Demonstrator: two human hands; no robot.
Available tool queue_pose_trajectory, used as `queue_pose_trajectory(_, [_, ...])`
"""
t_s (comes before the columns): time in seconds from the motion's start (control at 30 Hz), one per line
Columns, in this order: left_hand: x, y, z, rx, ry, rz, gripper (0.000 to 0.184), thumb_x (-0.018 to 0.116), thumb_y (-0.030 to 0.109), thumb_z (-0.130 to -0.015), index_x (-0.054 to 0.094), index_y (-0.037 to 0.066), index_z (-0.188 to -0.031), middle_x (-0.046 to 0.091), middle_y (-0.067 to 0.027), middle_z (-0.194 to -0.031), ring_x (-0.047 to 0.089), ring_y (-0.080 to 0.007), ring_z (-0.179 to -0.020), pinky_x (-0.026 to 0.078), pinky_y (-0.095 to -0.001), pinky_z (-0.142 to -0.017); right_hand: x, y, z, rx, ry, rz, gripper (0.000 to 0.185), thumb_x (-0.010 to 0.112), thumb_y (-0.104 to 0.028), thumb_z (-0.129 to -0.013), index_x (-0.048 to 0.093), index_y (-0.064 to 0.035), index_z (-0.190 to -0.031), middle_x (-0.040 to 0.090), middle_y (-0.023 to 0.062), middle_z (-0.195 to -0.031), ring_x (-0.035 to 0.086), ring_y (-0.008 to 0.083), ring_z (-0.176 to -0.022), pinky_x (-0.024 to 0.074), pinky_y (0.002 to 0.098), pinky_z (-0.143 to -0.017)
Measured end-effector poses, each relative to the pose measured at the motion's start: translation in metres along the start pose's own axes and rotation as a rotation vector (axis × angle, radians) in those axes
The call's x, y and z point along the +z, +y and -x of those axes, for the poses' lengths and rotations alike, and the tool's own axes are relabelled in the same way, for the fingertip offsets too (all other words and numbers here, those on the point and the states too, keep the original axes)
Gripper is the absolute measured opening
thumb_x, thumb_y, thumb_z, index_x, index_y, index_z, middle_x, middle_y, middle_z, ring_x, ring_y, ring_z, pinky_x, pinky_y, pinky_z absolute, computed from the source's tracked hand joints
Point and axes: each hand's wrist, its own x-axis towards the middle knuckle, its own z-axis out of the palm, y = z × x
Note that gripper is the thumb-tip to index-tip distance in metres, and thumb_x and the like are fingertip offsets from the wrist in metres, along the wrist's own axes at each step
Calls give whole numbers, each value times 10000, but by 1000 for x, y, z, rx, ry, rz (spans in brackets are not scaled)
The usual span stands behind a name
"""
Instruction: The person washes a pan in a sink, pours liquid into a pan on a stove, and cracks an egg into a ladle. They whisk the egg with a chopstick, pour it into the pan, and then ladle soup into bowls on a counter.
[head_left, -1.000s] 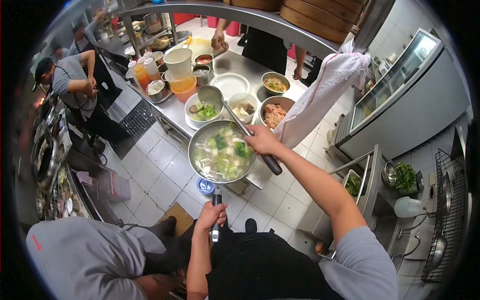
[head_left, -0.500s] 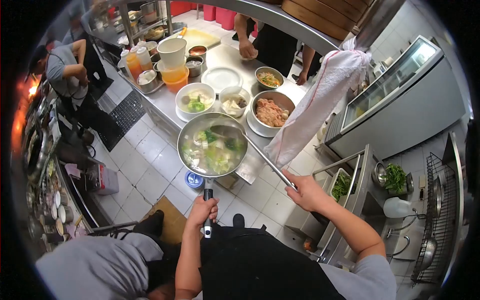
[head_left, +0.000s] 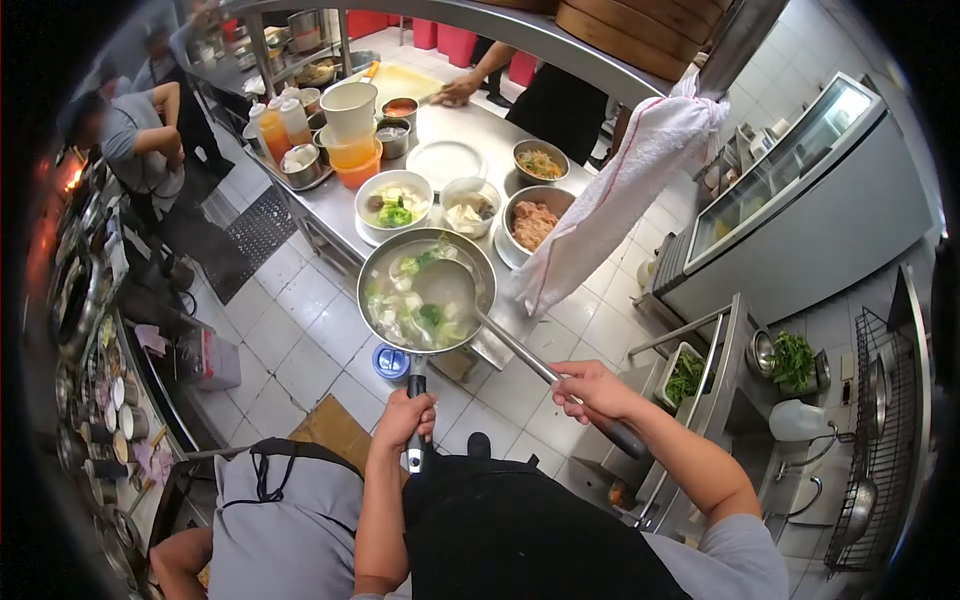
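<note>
My left hand is closed around the black handle of a saucepan, which hangs level in front of the counter's near edge. Broth with broccoli, leafy greens and pale pieces fills the pan. My right hand grips the long metal handle of a ladle, whose bowl dips into the soup right of the pan's middle. Just beyond the pan stand a white bowl of tofu and broccoli, a smaller bowl of pale pieces and mushrooms, and a metal bowl of minced meat.
A white towel hangs from the shelf post at the right. Stacked tubs and sauce bottles stand on the counter. One co-worker's grey-shirted back is close at my left; another's hand is across the counter.
The ladle's bowl has moved down toward the pan's middle, and my right hand has shifted slightly left. The co-worker at my left has changed posture. The hand across the counter has moved left.
</note>
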Motion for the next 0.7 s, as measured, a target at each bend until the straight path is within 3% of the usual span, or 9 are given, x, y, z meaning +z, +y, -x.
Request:
queue_pose_trajectory(0.03, [0,-1,-1,10,-5,2,204,590,88,-862,433,80,-734,447,-1,-540,426,-95,-390,403,-291,-380,-3,-3,-2,91,-10,-179,443,576,-82,-908,495,0,-1336,553,29,-752,476,66,-535,409,222,-430])
queue_pose_trajectory(0.17, [-2,-3,0,30,-10,-4,184,591,87,-858,431,69,-768,447,-5,-543,429,-97,-391,404,-292,-377,-20,-14,-5,115,-174,-399,407,576,-87,-909,502,21,-1295,560,44,-790,477,65,-556,401,209,-428])
queue_pose_trajectory(0.5, [0,2,3,11,17,-40,237,603,118,-878,441,92,-706,454,2,-525,420,-93,-370,384,-280,-361,-21,-74,-15,-97,11,181,448,557,-111,-917,493,4,-1346,540,17,-727,478,71,-508,433,238,-412])
queue_pose_trajectory(0.67, [-2,9,6,-27,5,-31,183,603,98,-864,439,70,-789,455,-5,-549,424,-95,-383,410,-288,-374,-28,-75,-36,-190,20,376,507,574,-113,-895,477,-31,-1386,556,13,-723,492,91,-494,452,276,-430])
queue_pose_trajectory(0.7, [-3,10,7,-26,6,-31,183,603,98,-864,439,70,-789,455,-5,-549,424,-95,-383,410,-288,-374,-27,-74,-38,-251,55,553,516,574,-124,-893,470,-23,-1388,565,43,-707,516,106,-506,461,299,-451])
